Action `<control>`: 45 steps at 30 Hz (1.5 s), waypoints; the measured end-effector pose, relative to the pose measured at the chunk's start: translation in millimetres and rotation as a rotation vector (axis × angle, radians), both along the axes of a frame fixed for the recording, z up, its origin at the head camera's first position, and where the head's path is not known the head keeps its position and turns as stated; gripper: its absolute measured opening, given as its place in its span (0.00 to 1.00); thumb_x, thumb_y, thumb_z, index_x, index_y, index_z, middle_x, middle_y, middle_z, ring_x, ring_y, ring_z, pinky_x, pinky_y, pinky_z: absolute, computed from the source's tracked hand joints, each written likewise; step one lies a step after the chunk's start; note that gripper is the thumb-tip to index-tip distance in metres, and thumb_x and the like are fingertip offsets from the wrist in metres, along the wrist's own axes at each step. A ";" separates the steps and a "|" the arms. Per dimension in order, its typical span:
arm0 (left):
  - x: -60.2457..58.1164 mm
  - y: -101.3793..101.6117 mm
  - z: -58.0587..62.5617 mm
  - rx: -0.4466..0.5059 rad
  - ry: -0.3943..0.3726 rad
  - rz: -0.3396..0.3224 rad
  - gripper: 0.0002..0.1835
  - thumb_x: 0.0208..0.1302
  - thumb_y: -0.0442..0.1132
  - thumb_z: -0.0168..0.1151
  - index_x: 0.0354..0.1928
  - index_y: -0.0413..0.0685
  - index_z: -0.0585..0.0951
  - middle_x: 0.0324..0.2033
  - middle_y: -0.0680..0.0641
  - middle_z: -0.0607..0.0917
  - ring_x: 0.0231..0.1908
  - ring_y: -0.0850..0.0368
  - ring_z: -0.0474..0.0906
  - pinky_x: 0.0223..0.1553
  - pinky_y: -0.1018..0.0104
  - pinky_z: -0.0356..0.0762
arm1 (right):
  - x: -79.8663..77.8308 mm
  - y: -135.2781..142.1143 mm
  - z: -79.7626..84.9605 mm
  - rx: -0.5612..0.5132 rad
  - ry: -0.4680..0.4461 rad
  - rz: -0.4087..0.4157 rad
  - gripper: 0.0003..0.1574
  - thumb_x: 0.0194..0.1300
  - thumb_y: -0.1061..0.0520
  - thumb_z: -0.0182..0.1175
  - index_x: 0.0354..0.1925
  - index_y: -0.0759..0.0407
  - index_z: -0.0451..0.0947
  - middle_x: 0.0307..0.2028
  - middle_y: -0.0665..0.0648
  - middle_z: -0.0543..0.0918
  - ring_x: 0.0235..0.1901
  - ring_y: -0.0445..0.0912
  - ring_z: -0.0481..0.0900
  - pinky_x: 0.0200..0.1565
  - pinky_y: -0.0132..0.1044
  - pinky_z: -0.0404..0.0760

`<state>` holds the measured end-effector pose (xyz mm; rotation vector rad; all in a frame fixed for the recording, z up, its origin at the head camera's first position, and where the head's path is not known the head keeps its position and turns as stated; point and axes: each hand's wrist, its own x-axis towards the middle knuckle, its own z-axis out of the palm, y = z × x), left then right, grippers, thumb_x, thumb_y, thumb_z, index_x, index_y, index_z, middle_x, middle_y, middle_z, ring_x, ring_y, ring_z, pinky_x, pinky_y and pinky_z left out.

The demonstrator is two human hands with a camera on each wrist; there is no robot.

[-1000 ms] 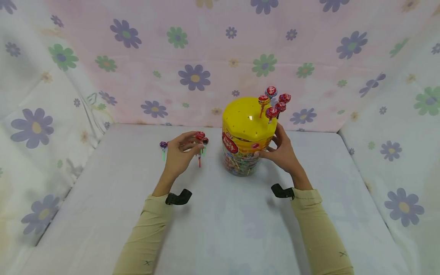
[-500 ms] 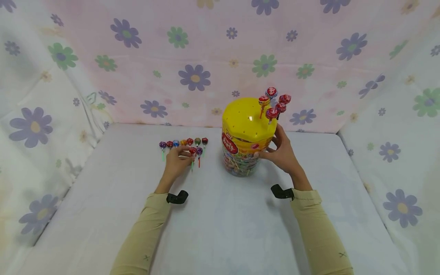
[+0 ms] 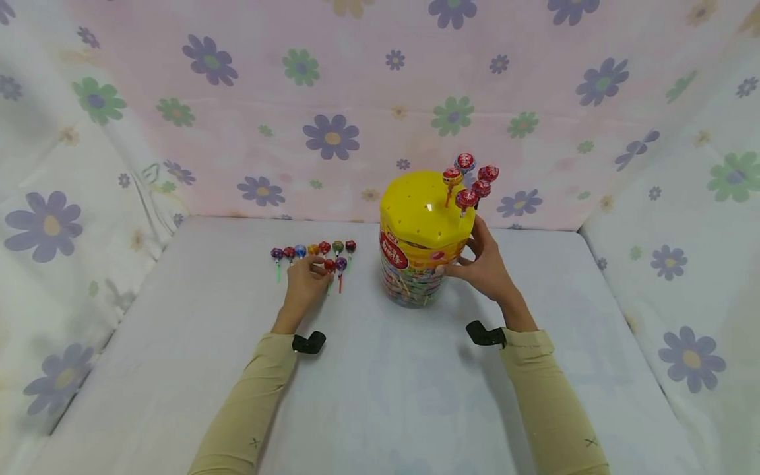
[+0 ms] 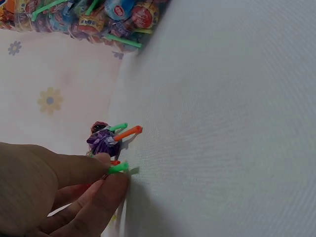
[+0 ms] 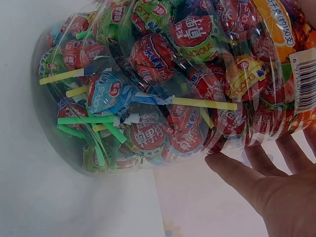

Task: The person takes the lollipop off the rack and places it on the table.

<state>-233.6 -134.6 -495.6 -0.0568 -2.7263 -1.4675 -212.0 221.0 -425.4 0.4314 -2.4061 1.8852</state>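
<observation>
My left hand (image 3: 304,285) pinches a red-wrapped lollipop (image 3: 329,265) low over the table. In the left wrist view its green stick (image 4: 118,168) pokes out between thumb and fingers, which hide most of the candy. Beside it lies a purple lollipop (image 3: 341,264) with a red-orange stick. My right hand (image 3: 488,269) grips the side of a clear jar (image 3: 410,285) packed with lollipops, thumb in front and fingers behind. On the jar sits a yellow lid (image 3: 410,204) with small holes. Several red lollipops (image 3: 466,198) stand upright in its right side.
A row of several lollipops (image 3: 313,250) in mixed colours lies behind my left hand. White cloth covers the table (image 3: 386,382). Flower-printed cloth (image 3: 368,99) hangs at the back and both sides.
My left hand has lowered a red lollipop towards the table beside the purple one and pulled back slightly left, uncovering the row behind. My right hand stays on the jar.
</observation>
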 end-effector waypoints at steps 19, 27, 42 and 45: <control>6.4 5.0 70.3 0.129 0.242 -0.159 0.16 0.65 0.29 0.67 0.55 0.33 0.83 0.40 0.35 0.87 0.39 0.41 0.88 0.35 0.76 0.83 | -2.4 1.3 -1.2 -0.006 0.007 0.005 0.65 0.56 0.68 0.74 0.79 0.42 0.50 0.75 0.54 0.63 0.72 0.59 0.64 0.63 0.63 0.74; 19.5 47.3 121.1 0.445 0.556 -0.267 0.16 0.65 0.26 0.66 0.55 0.33 0.82 0.44 0.35 0.86 0.39 0.51 0.87 0.41 0.69 0.87 | -2.5 0.3 -1.0 -0.010 -0.003 0.002 0.65 0.56 0.68 0.74 0.79 0.42 0.50 0.74 0.54 0.63 0.72 0.58 0.64 0.63 0.64 0.74; 26.5 127.2 172.9 0.497 0.554 -0.406 0.18 0.69 0.26 0.62 0.60 0.31 0.77 0.55 0.35 0.82 0.53 0.45 0.85 0.52 0.61 0.86 | -0.5 0.0 -0.3 0.017 -0.010 -0.021 0.67 0.55 0.68 0.75 0.80 0.45 0.48 0.76 0.56 0.62 0.74 0.60 0.63 0.63 0.65 0.73; 22.7 139.8 176.7 0.505 0.557 -0.376 0.18 0.69 0.26 0.62 0.59 0.31 0.77 0.55 0.35 0.82 0.54 0.45 0.84 0.53 0.62 0.85 | 0.1 -0.2 0.7 0.015 -0.008 -0.018 0.67 0.54 0.68 0.75 0.80 0.46 0.48 0.75 0.57 0.62 0.73 0.61 0.63 0.63 0.65 0.73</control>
